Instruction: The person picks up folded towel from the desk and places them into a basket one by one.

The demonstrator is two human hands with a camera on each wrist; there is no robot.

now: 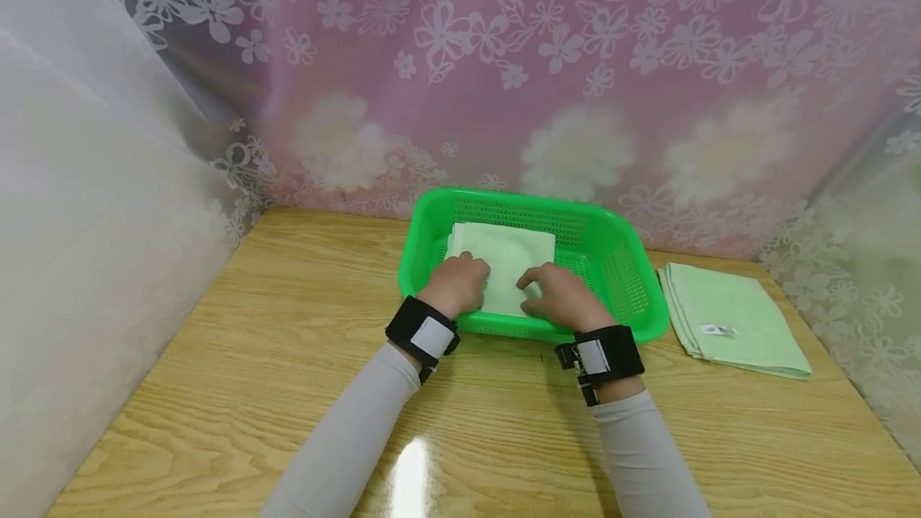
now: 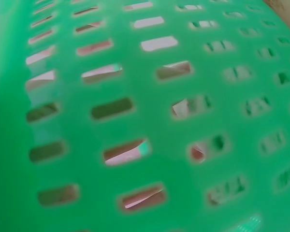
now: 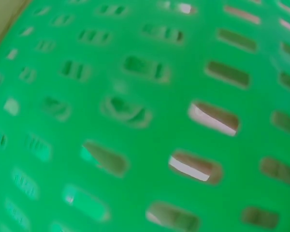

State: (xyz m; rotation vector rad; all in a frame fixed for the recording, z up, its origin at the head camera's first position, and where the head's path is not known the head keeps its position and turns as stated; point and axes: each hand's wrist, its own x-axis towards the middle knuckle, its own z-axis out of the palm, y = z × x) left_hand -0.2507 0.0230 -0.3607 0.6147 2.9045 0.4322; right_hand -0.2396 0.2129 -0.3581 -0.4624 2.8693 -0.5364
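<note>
I see the cloth (image 1: 509, 253) left of centre in the basket (image 1: 496, 324), reaching far from between left hand (image 1: 456, 284) and right hand (image 1: 564, 294). Left's grip I can't tell; right's thumb and finger stand apart.

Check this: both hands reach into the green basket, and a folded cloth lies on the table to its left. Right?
Not quite: the folded cloth on the table lies to the right of the green basket, as the head view shows.

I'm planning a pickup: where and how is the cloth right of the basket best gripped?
Probably pinch the near edge of the cloth, coming from the front: it lies flat with that edge exposed, while the basket crowds its left.
</note>
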